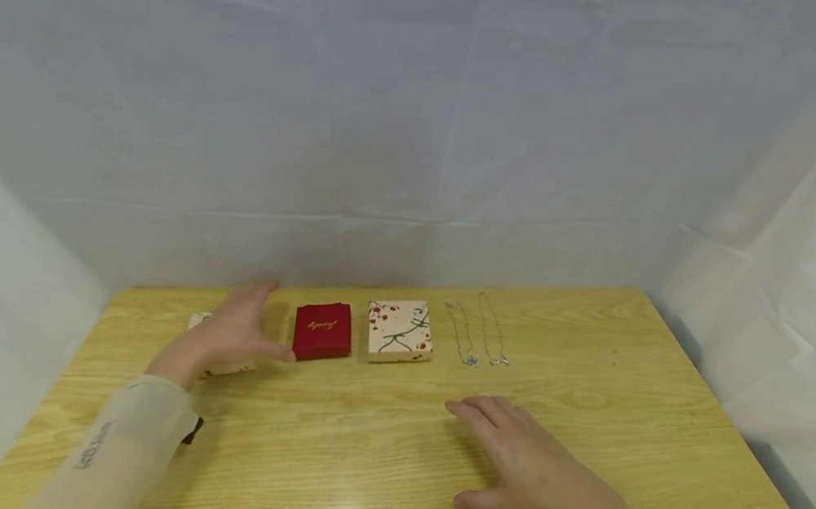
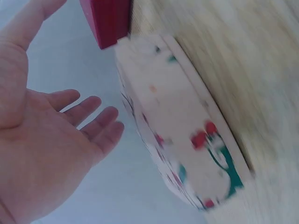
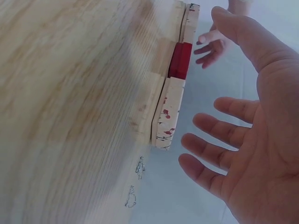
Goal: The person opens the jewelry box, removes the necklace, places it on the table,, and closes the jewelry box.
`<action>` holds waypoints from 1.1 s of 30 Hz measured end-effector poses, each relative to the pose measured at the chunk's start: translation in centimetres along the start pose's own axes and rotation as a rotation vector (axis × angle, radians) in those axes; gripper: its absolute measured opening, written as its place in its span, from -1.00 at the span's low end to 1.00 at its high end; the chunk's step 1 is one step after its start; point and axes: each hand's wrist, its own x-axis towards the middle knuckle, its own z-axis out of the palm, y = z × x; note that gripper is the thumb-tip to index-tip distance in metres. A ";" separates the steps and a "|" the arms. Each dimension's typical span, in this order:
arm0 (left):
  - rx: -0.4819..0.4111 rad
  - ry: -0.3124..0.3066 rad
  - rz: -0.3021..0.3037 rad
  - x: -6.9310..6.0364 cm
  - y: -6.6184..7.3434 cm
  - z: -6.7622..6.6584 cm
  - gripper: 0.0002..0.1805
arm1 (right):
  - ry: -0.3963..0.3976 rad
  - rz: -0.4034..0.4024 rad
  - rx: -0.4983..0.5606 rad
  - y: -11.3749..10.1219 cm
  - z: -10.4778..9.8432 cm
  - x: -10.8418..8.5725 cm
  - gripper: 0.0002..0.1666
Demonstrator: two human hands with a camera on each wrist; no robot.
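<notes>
My left hand (image 1: pixel 234 328), fingers spread, is over a floral box (image 1: pixel 231 367) at the table's left and partly hides it; its thumb tip lies by the lower left corner of a red box (image 1: pixel 323 331) with gold lettering. In the left wrist view the palm (image 2: pixel 42 140) faces the floral box (image 2: pixel 177 121) with a gap between them. A second floral box (image 1: pixel 400 332) lies right of the red one. My right hand (image 1: pixel 528 467) is held, fingers extended, nearer the front and holds nothing; in the right wrist view its palm (image 3: pixel 266 144) shows.
Two thin silver necklaces, one (image 1: pixel 464 338) beside the other (image 1: pixel 495 332), lie right of the boxes, pendants toward the front. The wooden table (image 1: pixel 331 444) is bordered by white cloth (image 1: pixel 391 122) at the back and on both sides.
</notes>
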 end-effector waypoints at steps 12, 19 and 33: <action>0.168 -0.005 -0.066 -2.0 -3.6 -0.7 0.49 | 0.017 -0.036 -0.031 0.1 0.3 0.0 0.26; 0.168 -0.040 -0.100 -3.3 -5.5 -1.1 0.47 | 0.009 -0.037 -0.031 0.1 0.4 -0.1 0.25; 0.147 -0.049 -0.100 -3.5 -7.1 -1.0 0.32 | 0.014 -0.040 -0.032 0.1 0.5 0.0 0.24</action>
